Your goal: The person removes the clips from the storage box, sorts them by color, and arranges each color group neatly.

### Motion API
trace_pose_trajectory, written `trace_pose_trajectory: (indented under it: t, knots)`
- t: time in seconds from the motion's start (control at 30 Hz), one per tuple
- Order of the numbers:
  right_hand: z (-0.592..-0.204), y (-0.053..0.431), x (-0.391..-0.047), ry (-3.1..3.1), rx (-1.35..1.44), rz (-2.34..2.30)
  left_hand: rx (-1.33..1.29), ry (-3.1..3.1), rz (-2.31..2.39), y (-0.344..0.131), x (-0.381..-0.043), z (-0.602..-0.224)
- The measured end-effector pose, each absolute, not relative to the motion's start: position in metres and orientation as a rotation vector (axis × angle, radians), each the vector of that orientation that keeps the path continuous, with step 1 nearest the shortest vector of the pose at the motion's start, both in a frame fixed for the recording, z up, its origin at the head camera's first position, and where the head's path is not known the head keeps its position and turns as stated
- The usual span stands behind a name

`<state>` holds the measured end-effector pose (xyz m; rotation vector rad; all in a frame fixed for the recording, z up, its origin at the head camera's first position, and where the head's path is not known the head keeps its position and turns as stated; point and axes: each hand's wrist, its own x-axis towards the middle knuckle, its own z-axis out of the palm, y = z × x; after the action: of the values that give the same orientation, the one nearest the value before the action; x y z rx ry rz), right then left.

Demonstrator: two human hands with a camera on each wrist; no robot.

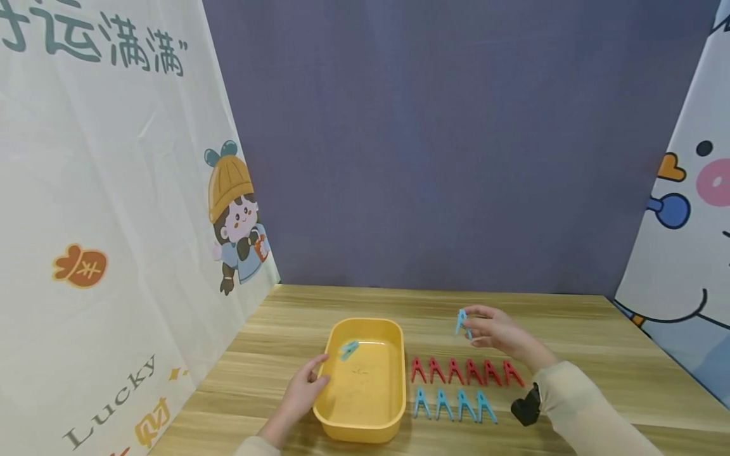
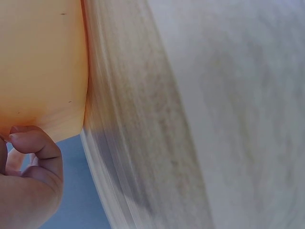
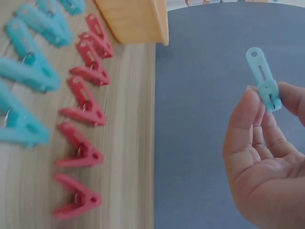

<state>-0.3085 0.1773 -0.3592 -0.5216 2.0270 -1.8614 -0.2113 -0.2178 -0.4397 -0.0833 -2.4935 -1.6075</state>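
My right hand (image 1: 497, 330) pinches a light-blue clothespin (image 3: 264, 81) between thumb and fingers, raised over the table behind the rows of pins. My left hand (image 1: 302, 387) grips the left wall of a yellow plastic tub (image 1: 359, 435), thumb at the rim; the left wrist view shows its curled fingers (image 2: 40, 145) against the wall. Inside the tub, toward the back, lies one light-blue clothespin (image 1: 350, 349). Right of the tub stand a row of several red clothespins (image 1: 454, 371) and, nearer me, a row of several light-blue clothespins (image 1: 463, 405).
The wood-grain table (image 1: 256, 354) carries everything. A dark blue-grey curtain (image 1: 433, 158) hangs behind it, with printed white cloths (image 1: 114, 190) at the left and right sides. A black strap piece (image 1: 526, 405) sits by my right sleeve.
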Motion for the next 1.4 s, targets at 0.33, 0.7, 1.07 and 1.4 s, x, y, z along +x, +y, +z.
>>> trace_pose_trajectory:
  t: [0.33,0.7,1.07,1.4]
  knots:
    - [-0.372,0.196,-0.303,2.081,-0.478,-1.817,-0.082,-2.495,-1.6,-0.219,-0.211,-0.439]
    - [-0.381,0.211,-0.296,2.112,-0.478,-1.798,-0.076,-2.498,-1.58,-0.22,-0.211,-0.441]
    - [-0.394,0.224,-0.291,2.123,-0.42,-1.735,-0.088,-2.501,-1.591,-0.221,-0.211,-0.441]
    - [-0.407,0.235,-0.287,2.033,-0.447,-1.737,-0.088,-2.503,-1.586,-0.22,-0.21,-0.44]
